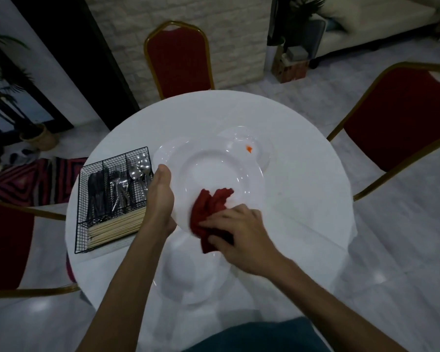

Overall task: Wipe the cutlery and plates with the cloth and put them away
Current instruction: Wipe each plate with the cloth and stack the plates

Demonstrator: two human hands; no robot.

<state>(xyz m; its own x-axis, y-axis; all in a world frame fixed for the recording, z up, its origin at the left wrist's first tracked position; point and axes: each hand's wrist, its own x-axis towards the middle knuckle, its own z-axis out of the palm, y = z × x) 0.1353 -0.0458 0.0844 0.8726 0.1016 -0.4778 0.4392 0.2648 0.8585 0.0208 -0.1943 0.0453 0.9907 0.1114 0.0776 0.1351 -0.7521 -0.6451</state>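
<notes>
**Head view: a plate wiped with a red cloth over a round table**

The left hand (160, 196) grips the left rim of a large white plate (214, 171), thumb on top and the fingers hidden beneath it. The plate is held over the middle of a round white table (302, 186). The right hand (239, 232) clutches a bunched red cloth (211, 207) and presses it onto the near part of the plate.

A second white plate (239, 134) lies behind the first and is partly covered by it; it carries a small orange speck (249, 148). A third white plate (188, 283) rests on the table near the person, below both forearms.

A black wire basket (112, 159) stands on the table's left edge, just beside the left hand. Its back compartments hold spoons (140, 166), forks (120, 191) and dark-handled cutlery (95, 194); pale wooden sticks (117, 227) lie across its front. A red chair (179, 57) with a gold frame stands beyond the table.
</notes>
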